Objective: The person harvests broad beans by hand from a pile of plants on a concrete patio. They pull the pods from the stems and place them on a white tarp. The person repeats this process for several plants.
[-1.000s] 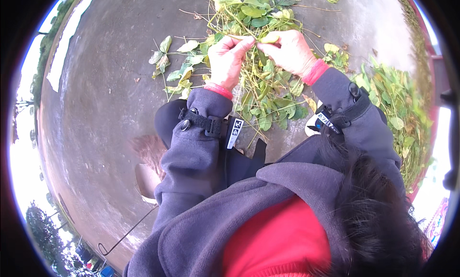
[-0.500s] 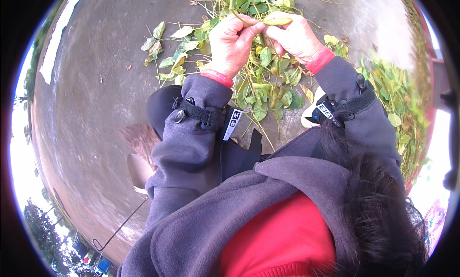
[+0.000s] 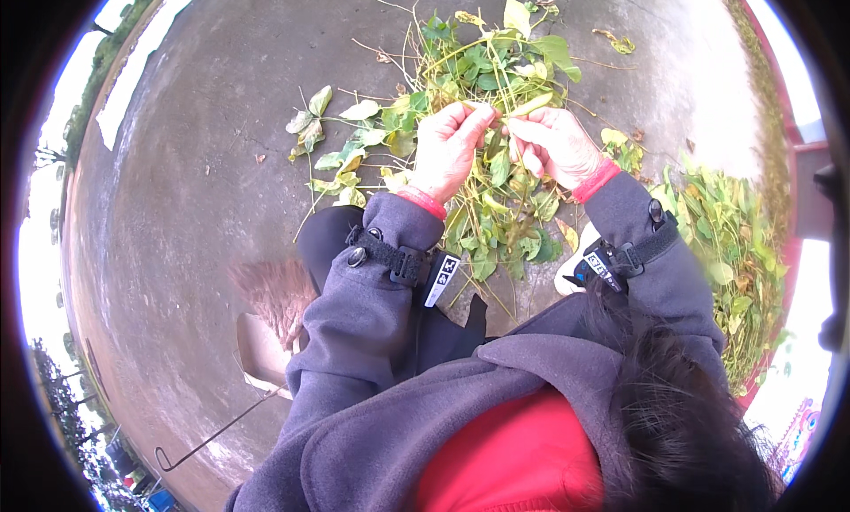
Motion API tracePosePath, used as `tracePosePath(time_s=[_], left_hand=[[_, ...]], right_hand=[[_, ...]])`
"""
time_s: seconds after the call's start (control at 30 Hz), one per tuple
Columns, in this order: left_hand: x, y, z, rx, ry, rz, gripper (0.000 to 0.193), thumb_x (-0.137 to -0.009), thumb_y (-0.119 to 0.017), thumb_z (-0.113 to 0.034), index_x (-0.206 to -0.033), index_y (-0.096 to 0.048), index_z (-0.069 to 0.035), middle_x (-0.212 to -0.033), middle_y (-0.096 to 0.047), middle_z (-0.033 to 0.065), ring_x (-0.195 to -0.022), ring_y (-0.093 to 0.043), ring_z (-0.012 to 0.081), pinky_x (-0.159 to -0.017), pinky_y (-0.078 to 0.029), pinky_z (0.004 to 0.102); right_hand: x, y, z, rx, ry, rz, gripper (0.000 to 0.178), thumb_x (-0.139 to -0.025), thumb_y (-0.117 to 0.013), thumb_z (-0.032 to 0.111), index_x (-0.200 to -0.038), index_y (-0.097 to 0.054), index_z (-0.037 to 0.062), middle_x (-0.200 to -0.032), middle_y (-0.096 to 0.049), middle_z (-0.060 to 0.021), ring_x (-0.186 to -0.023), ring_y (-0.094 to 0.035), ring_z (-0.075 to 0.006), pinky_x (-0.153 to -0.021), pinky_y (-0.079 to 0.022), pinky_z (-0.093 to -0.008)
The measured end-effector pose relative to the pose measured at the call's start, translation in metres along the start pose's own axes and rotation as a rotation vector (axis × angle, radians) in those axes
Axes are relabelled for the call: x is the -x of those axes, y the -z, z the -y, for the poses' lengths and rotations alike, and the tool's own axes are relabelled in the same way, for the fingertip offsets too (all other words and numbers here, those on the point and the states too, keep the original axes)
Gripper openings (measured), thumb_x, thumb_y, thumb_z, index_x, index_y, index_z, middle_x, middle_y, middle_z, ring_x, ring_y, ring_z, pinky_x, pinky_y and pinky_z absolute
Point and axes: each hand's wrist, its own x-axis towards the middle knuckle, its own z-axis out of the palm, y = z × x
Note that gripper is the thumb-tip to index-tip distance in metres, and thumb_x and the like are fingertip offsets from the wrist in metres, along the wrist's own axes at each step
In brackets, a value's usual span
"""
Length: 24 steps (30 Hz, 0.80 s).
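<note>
Left hand [image 3: 450,147]: our grip pinches, thumb against forefinger, at a thin plant stem [image 3: 503,80]; the exact contact is too small for us to tell.
Right hand [image 3: 561,146]: our grip closes on a green pod [image 3: 531,104], thumb and fingers together, just beside the left.
Pod: we hold it slanting above the right fingers, over the leafy pile.
Leafy pile [image 3: 482,215]: green and yellowing leaves with loose stems, on the concrete ground [image 3: 204,193] before us.
Second heap [image 3: 728,238]: leafy plants, at our right.
Pale pan [image 3: 258,346]: at our left, brown bristles [image 3: 276,300] beside it.
Hooked rod [image 3: 208,440]: thin, dark, near the pan.
</note>
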Motion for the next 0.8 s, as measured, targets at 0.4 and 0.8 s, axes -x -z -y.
tracePosePath(time_s=[0.4,0.8], left_hand=[[0.004,-0.012,0.016,-0.258,-0.223,-0.217,0.011,-0.076,-0.060,-0.008,-0.068,-0.055,-0.001,-0.055,-0.049,0.0015,-0.050,-0.040,0.0071,-0.048,-0.035,0.0226],[0.009,-0.014,0.001,-0.338,-0.562,-0.239,0.006,-0.079,-0.057,-0.007,-0.079,-0.060,-0.001,-0.067,-0.056,-0.0009,-0.054,-0.043,0.0043,-0.050,-0.035,0.0177]], right_hand=[[-0.007,-0.012,-0.009,0.568,0.171,-0.187,0.006,-0.074,-0.057,0.007,-0.076,-0.054,0.0026,-0.055,-0.052,-0.0027,-0.040,-0.051,-0.0081,-0.037,-0.038,-0.0208],[-0.022,0.024,-0.020,0.539,0.089,-0.470,0.012,-0.076,-0.053,0.012,-0.067,-0.054,0.0036,-0.053,-0.054,-0.0039,-0.043,-0.052,-0.0099,-0.040,-0.043,-0.0227]])
